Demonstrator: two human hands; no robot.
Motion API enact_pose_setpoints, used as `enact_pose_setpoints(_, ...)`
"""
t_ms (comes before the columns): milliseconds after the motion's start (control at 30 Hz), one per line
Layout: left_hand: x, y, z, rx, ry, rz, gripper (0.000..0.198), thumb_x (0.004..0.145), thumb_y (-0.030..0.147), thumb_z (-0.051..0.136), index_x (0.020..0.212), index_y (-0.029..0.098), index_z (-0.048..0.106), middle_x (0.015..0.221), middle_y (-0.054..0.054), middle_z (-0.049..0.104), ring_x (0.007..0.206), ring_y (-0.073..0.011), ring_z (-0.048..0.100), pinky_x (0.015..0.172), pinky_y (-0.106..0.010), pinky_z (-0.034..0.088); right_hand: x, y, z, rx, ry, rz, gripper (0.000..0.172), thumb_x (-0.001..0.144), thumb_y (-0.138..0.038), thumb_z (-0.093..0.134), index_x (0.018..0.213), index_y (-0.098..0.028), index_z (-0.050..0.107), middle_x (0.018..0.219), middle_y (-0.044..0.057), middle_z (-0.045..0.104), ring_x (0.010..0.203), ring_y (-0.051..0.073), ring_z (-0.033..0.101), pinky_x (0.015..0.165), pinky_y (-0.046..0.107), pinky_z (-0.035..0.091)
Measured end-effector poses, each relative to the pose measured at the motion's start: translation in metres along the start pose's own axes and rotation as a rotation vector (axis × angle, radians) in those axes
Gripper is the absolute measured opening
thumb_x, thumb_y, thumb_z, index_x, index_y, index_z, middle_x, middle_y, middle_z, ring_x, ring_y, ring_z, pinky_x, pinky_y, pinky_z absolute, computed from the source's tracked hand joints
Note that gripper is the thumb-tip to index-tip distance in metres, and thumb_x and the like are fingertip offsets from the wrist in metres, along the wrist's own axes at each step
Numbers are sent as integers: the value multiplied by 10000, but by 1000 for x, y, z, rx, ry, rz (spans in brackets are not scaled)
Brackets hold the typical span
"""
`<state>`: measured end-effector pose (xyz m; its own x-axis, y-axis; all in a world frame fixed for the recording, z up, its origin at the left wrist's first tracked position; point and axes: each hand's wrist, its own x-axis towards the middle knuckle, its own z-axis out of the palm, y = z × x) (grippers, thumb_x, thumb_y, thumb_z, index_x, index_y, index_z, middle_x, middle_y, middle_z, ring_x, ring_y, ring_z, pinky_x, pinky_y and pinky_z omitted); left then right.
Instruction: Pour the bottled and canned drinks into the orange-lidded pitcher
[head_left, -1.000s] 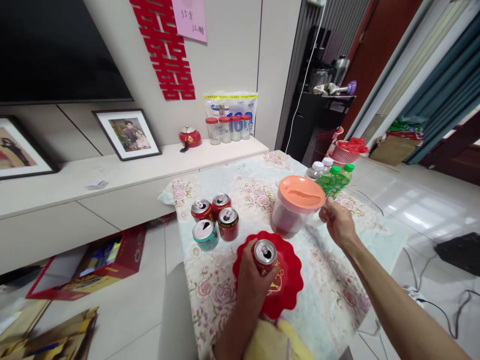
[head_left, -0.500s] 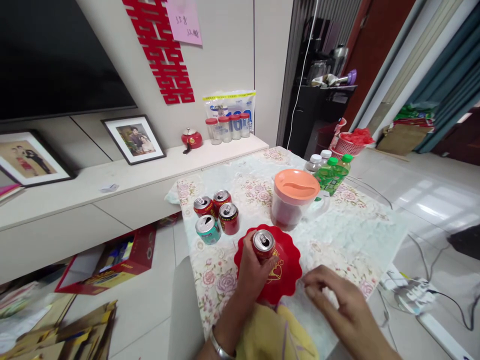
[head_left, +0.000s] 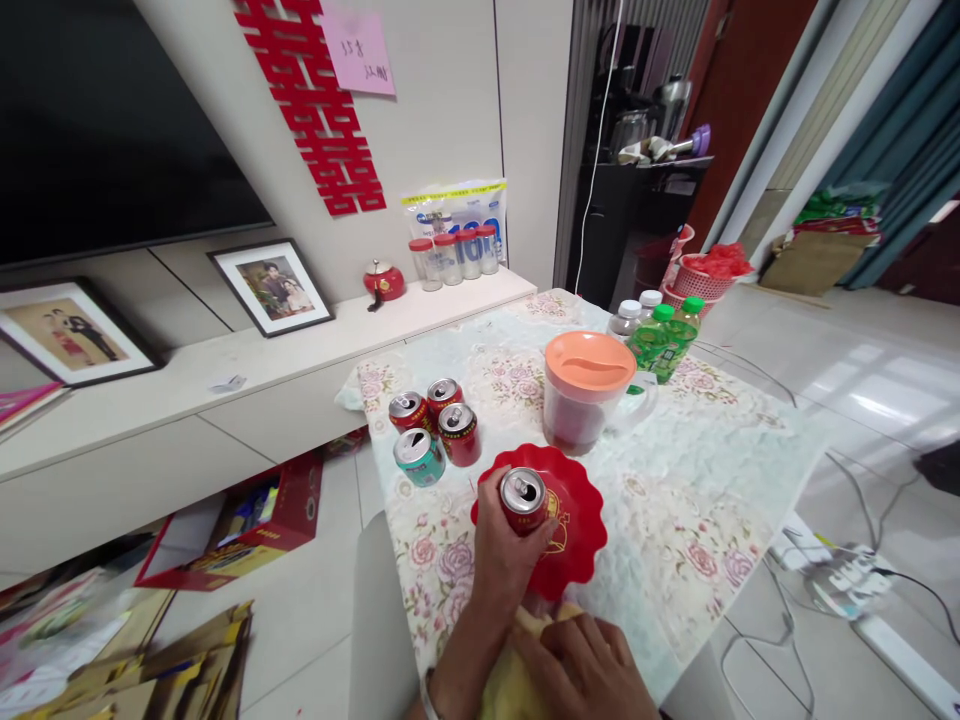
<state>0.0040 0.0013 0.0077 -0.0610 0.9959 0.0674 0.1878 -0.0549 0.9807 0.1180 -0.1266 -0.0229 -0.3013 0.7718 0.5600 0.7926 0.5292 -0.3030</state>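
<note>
My left hand [head_left: 499,560] is wrapped round an opened red can [head_left: 523,497], upright over the scalloped red plate [head_left: 581,510]. Below the plate's near edge, the curled fingers of my right hand [head_left: 581,660] press on a yellow cloth [head_left: 514,690]. To the left stand three red cans [head_left: 460,435] and a teal can [head_left: 419,457], grouped together with their tops up. Behind the plate is a clear pitcher [head_left: 574,415] with an orange lid.
Bottles with green and white caps [head_left: 660,345] stand behind the pitcher on the flowered tablecloth [head_left: 675,480]. Beyond the table, a white cabinet [head_left: 285,375] holds framed photos and jars. Cables and a power strip lie on the floor at right.
My right hand has moved left from beside the plate to the yellow cloth. My left hand still grips the red can, whose top now tilts slightly more toward the camera.
</note>
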Motion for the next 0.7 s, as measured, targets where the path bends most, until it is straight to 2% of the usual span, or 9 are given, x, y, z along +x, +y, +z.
enact_pose_setpoints(67, -1, -2, 0, -11, -4, 39, 715, 654, 296, 835, 1284, 236, 501, 1274, -100, 627, 1226, -315, 612, 1125, -569, 452, 2, -3, 9, -11, 72, -21, 121, 980, -290, 618, 937, -260, 727, 705, 25, 692, 670, 237, 665, 615, 335, 522)
enact_pose_setpoints(167, -4, -3, -1, -32, -10, 82, 692, 668, 272, 814, 1286, 238, 505, 1267, -96, 617, 1213, -306, 616, 1123, -568, 457, 16, 0, -8, 88, 64, 1, 261, 958, -316, 645, 705, -258, 620, 681, 16, 652, 667, 207, 653, 570, 288, 498)
enact_pose_setpoints(233, -5, -1, -3, -44, -6, 91, 684, 678, 264, 797, 1293, 240, 499, 1279, -96, 611, 1210, -299, 620, 1118, -560, 467, 28, 6, -40, 189, -5, 37, 243, 976, -300, 621, 735, -267, 610, 718, -7, 654, 667, 168, 663, 550, 242, 506)
enact_pose_setpoints(300, -7, 3, -5, -62, -2, 84, 663, 695, 269, 785, 1291, 245, 496, 1285, -91, 615, 1209, -286, 626, 1118, -540, 476, 40, 14, -77, 341, -178, 121, 172, 1007, -284, 589, 841, -283, 635, 913, 6, 732, 759, 147, 719, 613, 213, 580)
enact_pose_setpoints(367, -8, 9, -7, -87, -3, 72, 652, 699, 270, 781, 1285, 250, 495, 1284, -81, 625, 1204, -270, 637, 1114, -515, 489, 48, 23, -109, 419, -197, 167, 234, 1075, -355, 472, 928, -298, 645, 992, 7, 765, 839, 153, 758, 707, 228, 627)
enact_pose_setpoints(400, -8, 12, -8, -99, -7, 66, 653, 696, 266, 782, 1282, 252, 495, 1281, -77, 631, 1198, -265, 644, 1106, -504, 499, 51, 28, -120, 482, -210, 285, 235, 1081, -341, 466, 949, -307, 656, 930, -14, 773, 805, 150, 768, 690, 218, 626)
enact_pose_setpoints(500, -12, 19, -9, -103, -25, 56, 684, 672, 260, 800, 1283, 252, 494, 1266, -73, 652, 1159, -263, 672, 1058, -489, 534, 52, 41, -136, 393, -37, 466, 154, 1046, -312, 567, 944, -322, 682, 771, -73, 763, 627, 124, 742, 564, 173, 573)
enact_pose_setpoints(600, -17, 23, -9, -85, -50, 31, 683, 682, 283, 814, 1286, 250, 497, 1262, -82, 661, 1148, -274, 680, 1043, -505, 541, 57, 48, -135, 112, 161, 421, 49, 997, -304, 655, 1001, -306, 704, 864, -45, 783, 700, 134, 750, 622, 190, 566)
enact_pose_setpoints(700, -22, 27, -10, -72, -96, -6, 668, 690, 334, 840, 1265, 248, 512, 1247, -91, 662, 1157, -296, 671, 1051, -536, 530, 75, 46, -125, -50, 255, 341, 73, 1011, -301, 625, 995, -269, 688, 832, -24, 739, 692, 127, 714, 643, 214, 539)
